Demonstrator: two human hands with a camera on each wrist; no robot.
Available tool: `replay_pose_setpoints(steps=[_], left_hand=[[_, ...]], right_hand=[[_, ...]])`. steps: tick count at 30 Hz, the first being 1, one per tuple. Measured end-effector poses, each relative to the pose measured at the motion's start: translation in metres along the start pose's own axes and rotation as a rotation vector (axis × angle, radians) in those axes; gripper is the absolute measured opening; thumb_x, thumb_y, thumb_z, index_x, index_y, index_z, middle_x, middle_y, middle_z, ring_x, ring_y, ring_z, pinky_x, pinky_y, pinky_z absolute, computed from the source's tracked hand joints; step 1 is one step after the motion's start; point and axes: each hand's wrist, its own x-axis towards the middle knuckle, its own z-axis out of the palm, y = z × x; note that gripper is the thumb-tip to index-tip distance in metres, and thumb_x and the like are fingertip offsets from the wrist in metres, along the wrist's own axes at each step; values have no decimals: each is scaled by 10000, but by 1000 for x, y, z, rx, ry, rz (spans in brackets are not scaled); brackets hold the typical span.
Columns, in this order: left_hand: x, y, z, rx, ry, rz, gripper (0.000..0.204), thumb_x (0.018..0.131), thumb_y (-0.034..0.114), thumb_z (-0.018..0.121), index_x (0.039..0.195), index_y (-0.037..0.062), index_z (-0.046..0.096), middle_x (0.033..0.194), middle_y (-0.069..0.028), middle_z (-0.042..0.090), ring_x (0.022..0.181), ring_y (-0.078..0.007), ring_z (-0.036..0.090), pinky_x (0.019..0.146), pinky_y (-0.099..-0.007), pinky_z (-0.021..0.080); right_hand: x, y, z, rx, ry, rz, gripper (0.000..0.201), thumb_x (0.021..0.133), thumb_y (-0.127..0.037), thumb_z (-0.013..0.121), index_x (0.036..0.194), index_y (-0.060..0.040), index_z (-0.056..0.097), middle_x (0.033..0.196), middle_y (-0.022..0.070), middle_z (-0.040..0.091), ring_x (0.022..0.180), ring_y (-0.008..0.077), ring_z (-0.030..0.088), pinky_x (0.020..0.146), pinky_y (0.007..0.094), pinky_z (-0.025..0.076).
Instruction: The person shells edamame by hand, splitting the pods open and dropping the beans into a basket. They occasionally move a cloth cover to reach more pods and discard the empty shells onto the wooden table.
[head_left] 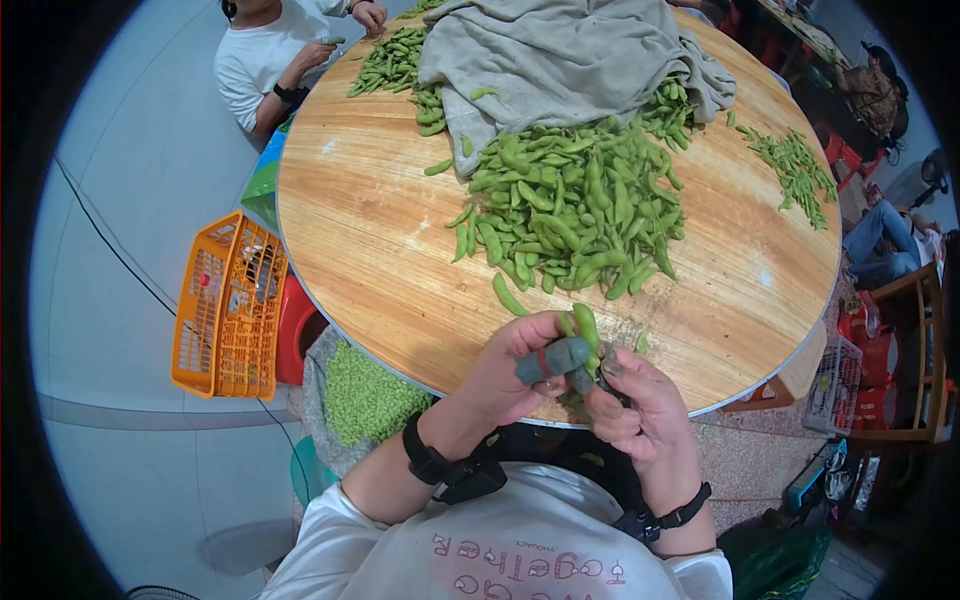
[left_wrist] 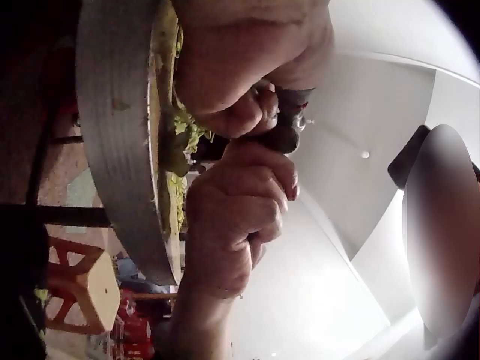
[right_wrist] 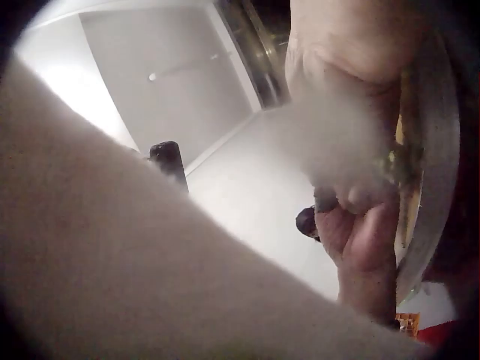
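Over the near edge of the table, my left hand (head_left: 500,372) pinches green soybean pods (head_left: 586,325) between thumb and fingers. A grey-green finger cover with a red band (head_left: 553,361) wraps its thumb. My right hand (head_left: 640,405) meets it with curled fingers, its thumb and forefinger pinching the lower end of a pod. Both hands come together in the left wrist view, the right hand (left_wrist: 236,214) below the left hand (left_wrist: 240,60). In the right wrist view, blur hides part of the work. A large heap of soybean pods (head_left: 580,200) lies just beyond the hands.
Grey cloth (head_left: 560,60) covers the far part of the heap on the round wooden table (head_left: 350,230). Shelled beans (head_left: 370,395) fill a lined container below left, near an orange basket (head_left: 225,305). Another person (head_left: 275,60) sits far left; small pods (head_left: 795,170) lie at right.
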Motion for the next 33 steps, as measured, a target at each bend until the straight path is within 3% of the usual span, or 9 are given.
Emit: replay_pose_setpoints(steps=[5, 12, 15, 18, 21, 23, 29, 31, 33], left_hand=[[5, -5, -7, 3, -13, 37, 356, 714, 67, 701, 1026, 37, 533, 957, -55, 601, 843, -131, 589, 684, -231, 477], [5, 0, -6, -7, -124, -12, 267, 780, -4, 590, 1032, 66, 536, 921, 12, 548, 751, -37, 510, 581, -153, 391], [5, 7, 3, -242, -108, -145, 266, 774, -26, 580, 1018, 65, 524, 925, 9, 536, 751, -41, 506, 594, -159, 393], [9, -5, 10, -53, 82, -15, 342, 783, 55, 629, 1094, 48, 487, 906, -15, 552, 729, -88, 543, 637, -209, 444], [12, -19, 14, 399, 247, 236, 267, 796, 53, 625, 1040, 40, 516, 896, -7, 566, 689, -54, 519, 614, -196, 421], [13, -10, 14, 646, 224, 220, 182, 808, 40, 610, 979, 36, 547, 865, 4, 571, 693, -29, 502, 608, -173, 403], [9, 3, 11, 512, 129, 22, 194, 782, -84, 500, 944, 6, 559, 815, 23, 530, 695, -39, 459, 604, -183, 385], [9, 4, 12, 555, 140, 35, 188, 794, -75, 497, 949, 11, 560, 808, 28, 524, 694, -35, 457, 602, -183, 384], [9, 5, 11, 600, 155, 53, 182, 806, -65, 494, 955, 16, 561, 802, 33, 519, 693, -32, 455, 600, -183, 383]], right_hand=[[1, -1, 2, -231, -28, -38, 179, 925, -121, 421, 1053, -3, 462, 621, 53, 433, 410, 21, 302, 350, 141, 241], [-3, 5, 3, -14, -45, 16, 151, 922, -127, 426, 1011, -20, 483, 605, 45, 451, 414, 25, 297, 356, 144, 232], [-1, 2, 6, -300, 120, -103, 122, 910, -107, 451, 963, -16, 512, 599, 16, 468, 419, 45, 354, 371, 177, 282], [6, 6, 8, -1404, 448, -774, 90, 843, -41, 531, 778, 13, 499, 564, 61, 478, 485, 150, 497, 457, 316, 401], [-1, 7, 16, -1888, 527, -790, 83, 823, -36, 548, 768, 9, 504, 580, 135, 490, 490, 212, 497, 467, 317, 399], [0, 6, 15, -1862, 540, -774, 69, 814, -32, 553, 777, 6, 509, 589, 172, 486, 487, 260, 484, 463, 313, 392], [4, -2, 1, -1197, 387, -559, 105, 855, -59, 527, 775, 5, 506, 563, 33, 493, 483, 124, 481, 445, 269, 374], [3, -6, 1, -902, 409, -311, 127, 876, -80, 511, 780, 3, 515, 583, -26, 486, 512, 64, 466, 451, 229, 368], [9, -4, -4, -1106, 384, -408, 118, 870, -81, 515, 784, 0, 515, 578, 11, 508, 496, 108, 496, 454, 253, 389]])
